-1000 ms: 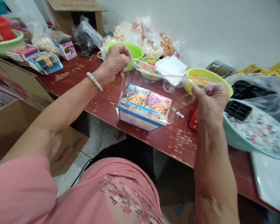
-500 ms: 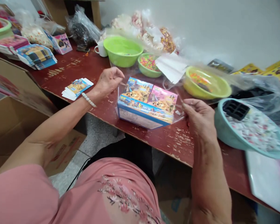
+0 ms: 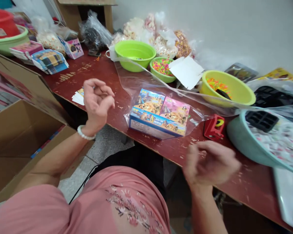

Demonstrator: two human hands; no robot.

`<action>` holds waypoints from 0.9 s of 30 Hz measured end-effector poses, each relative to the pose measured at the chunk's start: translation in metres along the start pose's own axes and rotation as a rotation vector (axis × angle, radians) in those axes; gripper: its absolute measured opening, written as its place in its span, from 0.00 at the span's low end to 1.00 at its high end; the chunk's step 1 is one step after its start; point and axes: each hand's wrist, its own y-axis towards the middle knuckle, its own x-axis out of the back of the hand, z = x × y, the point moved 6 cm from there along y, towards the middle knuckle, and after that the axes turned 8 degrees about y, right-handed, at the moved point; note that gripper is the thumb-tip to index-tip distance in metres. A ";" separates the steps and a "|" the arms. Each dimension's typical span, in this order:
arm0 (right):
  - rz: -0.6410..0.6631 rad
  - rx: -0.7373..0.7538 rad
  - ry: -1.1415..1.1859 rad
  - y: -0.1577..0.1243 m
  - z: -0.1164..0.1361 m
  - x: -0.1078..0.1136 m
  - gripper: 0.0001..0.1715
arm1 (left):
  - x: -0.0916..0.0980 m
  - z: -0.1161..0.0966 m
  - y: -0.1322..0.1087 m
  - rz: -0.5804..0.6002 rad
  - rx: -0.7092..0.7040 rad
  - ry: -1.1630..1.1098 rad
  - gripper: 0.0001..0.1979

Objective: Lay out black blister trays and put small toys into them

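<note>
Holding nothing in left hand (image 3: 99, 100): raised over near edge of red table (image 3: 107, 71), with fingers loosely curled, thumb toward the carton. Wearing white bead bracelet (image 3: 86, 134) on that wrist. Holding nothing visible in right hand (image 3: 211, 162) either: half curled, motion-blurred, above near edge. Touching neither bag nor carton with either hand, as far as visible.

Between both hands and slightly beyond right: blue display carton (image 3: 157, 125), upright at near table edge. Packed inside it: blue box (image 3: 150, 100) toward left hand, pink box (image 3: 175, 112) toward right hand. Surrounded by clear plastic bag (image 3: 197, 117), loose at carton's sides and spread out well past both hands.

Just behind left hand, partly hidden by it: flat printed cards (image 3: 78, 96). Well beyond both hands, going left to right: big green bowl (image 3: 134, 50), small green bowl (image 3: 162, 78) of coloured bits, white sheet (image 3: 186, 70), yellow bowl (image 3: 236, 83) with orange bits.

Beyond right hand, near it: red holder (image 3: 214, 126). Next to that, farther right: teal basin (image 3: 258, 154) full of wrapped pieces, with black tray (image 3: 262, 120) on top.

Beside left forearm, lower: open cardboard box (image 3: 12, 125).
</note>
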 end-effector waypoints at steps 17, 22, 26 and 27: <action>0.360 0.105 0.207 0.097 0.022 -0.050 0.11 | -0.052 -0.002 -0.004 0.943 -0.279 0.351 0.05; 0.372 0.010 0.301 0.096 0.010 -0.051 0.13 | -0.058 0.009 -0.003 0.920 -0.101 0.197 0.05; 0.416 -0.102 0.373 0.098 0.005 -0.053 0.20 | -0.064 0.004 0.003 0.847 -0.134 0.213 0.04; 0.426 -0.133 0.411 0.098 0.005 -0.053 0.22 | -0.065 0.003 0.004 0.826 -0.127 0.210 0.04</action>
